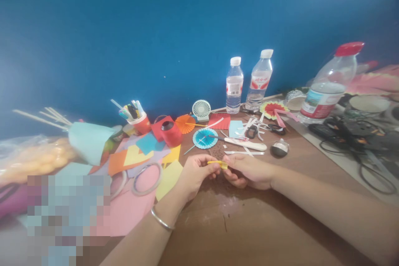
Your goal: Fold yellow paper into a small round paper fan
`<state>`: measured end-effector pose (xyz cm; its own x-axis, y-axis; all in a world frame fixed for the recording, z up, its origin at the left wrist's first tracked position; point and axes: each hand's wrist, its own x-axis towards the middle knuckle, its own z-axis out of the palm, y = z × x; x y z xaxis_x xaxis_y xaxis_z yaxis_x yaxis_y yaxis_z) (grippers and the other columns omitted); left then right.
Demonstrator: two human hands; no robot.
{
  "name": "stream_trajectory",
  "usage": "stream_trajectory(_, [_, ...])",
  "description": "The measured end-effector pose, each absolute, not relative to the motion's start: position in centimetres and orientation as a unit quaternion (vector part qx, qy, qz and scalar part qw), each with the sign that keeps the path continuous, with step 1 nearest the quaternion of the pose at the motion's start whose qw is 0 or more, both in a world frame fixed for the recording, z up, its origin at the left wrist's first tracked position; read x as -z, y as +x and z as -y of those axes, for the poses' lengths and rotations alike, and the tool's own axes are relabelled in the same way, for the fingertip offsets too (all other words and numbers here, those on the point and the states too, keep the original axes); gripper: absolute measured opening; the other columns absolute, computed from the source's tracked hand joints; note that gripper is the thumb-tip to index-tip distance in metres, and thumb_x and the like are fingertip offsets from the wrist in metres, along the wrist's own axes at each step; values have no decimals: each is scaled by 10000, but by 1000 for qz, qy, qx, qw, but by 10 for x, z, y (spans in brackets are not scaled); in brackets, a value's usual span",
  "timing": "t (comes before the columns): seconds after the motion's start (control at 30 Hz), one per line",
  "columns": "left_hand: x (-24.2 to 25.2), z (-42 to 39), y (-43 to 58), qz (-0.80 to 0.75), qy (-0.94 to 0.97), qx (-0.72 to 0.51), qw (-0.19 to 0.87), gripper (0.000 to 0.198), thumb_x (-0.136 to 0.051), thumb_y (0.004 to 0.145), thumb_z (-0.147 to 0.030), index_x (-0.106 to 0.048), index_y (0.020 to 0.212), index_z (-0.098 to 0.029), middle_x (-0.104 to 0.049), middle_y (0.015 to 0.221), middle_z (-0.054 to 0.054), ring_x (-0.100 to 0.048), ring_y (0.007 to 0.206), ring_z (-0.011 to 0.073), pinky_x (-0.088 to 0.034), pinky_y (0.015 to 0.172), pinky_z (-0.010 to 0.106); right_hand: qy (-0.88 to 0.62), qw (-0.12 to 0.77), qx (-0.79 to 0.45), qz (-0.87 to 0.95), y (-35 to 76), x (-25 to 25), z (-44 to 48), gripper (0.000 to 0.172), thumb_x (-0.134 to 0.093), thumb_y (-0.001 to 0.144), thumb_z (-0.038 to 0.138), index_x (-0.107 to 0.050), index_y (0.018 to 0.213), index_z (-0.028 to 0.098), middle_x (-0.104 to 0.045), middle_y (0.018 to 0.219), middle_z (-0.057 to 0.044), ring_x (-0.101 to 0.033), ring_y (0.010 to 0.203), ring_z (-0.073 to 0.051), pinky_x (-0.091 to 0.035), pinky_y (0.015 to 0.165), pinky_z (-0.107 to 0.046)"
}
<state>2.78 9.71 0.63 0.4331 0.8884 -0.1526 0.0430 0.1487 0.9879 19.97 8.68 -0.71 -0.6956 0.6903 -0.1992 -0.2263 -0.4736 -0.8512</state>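
Over the middle of the brown table, my left hand and my right hand meet around a small yellow piece, which looks like a folded paper strip. My left thumb and fingers pinch its left end. The right fingers close on its other end and hide part of it. Just beyond my hands lie a white-handled tool, a thin white strip and a blue pleated paper rosette with a stick across it. A silver bangle circles my left wrist.
Left: coloured paper sheets, tape rolls, a red cup of pens. Back: a small fan, two water bottles, scissors. Right: a black-and-clear object, a large red-capped bottle, tangled black cables.
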Motion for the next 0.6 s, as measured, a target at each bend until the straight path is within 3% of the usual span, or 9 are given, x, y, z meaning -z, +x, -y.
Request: stream_trajectory(0.6, [-7,-98,27,-419,579,-325,619,222,-645,649,-318,-613,723,-111,-572,580,6,-472,518,77,-366,518,202,-281,283,-819,413,198,6,-87,419,-419,795,521,-459,634,136,-393,503,50,-263,359,-22,-124,363,-172])
